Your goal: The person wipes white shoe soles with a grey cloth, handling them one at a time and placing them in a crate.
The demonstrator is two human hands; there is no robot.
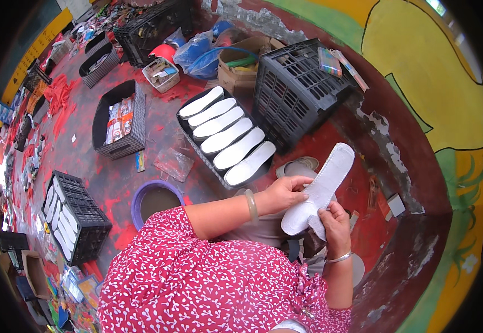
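Observation:
Both my hands hold a white insole (322, 188) with a stitched edge, tilted up in front of my lap. My left hand (286, 194), below a pale bangle, grips its left edge near the middle, thumb on top. My right hand (337, 222), wearing a silver bracelet, pinches the lower right edge. A small greyish, cloth-like piece (315, 226) sticks out beside the right fingers; whether it is joined to the insole I cannot tell. Just ahead to the left, several white insoles (233, 144) lie in a row across a dark woven basket (201, 154).
An upturned black plastic crate (300, 83) stands beyond the basket, near the wall. A purple-rimmed bucket (136, 201) is at my left. Farther left sits a black crate (92, 233) of white pieces. A grey woven basket (136, 125) holds packets; a cardboard box (233, 77) stands behind.

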